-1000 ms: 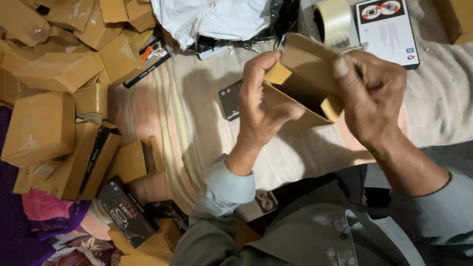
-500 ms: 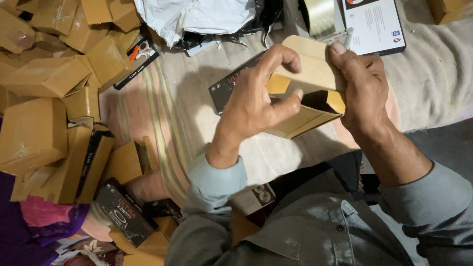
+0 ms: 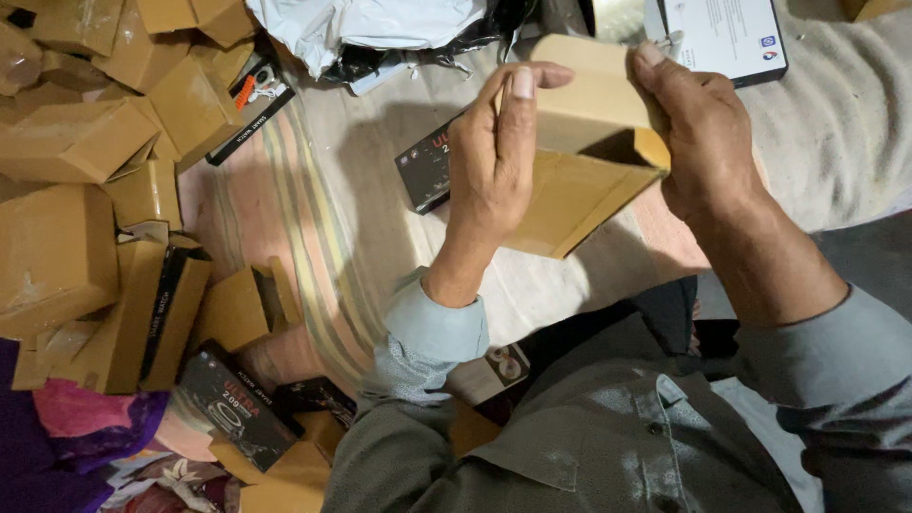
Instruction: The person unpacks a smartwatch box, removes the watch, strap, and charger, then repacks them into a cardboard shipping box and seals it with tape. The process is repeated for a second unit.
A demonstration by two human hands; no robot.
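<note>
Carton (image 3: 570,180): a flat brown cardboard box, held up between both hands above a striped cloth (image 3: 313,218). Its long axis runs slantwise, from upper right by the right thumb down toward lower left. The open end faces right, showing a dark inside with a small flap at the mouth. The left hand (image 3: 494,161) is closed on the carton's left side, fingers over the top edge, thumb along the face. The right hand (image 3: 708,142) grips the open end, fingers curled over the upper corner. A black box (image 3: 425,171) lies on the cloth just behind the left hand. Many brown boxes (image 3: 66,152) are heaped at the left. A white bag (image 3: 370,24) lies at the top.
</note>
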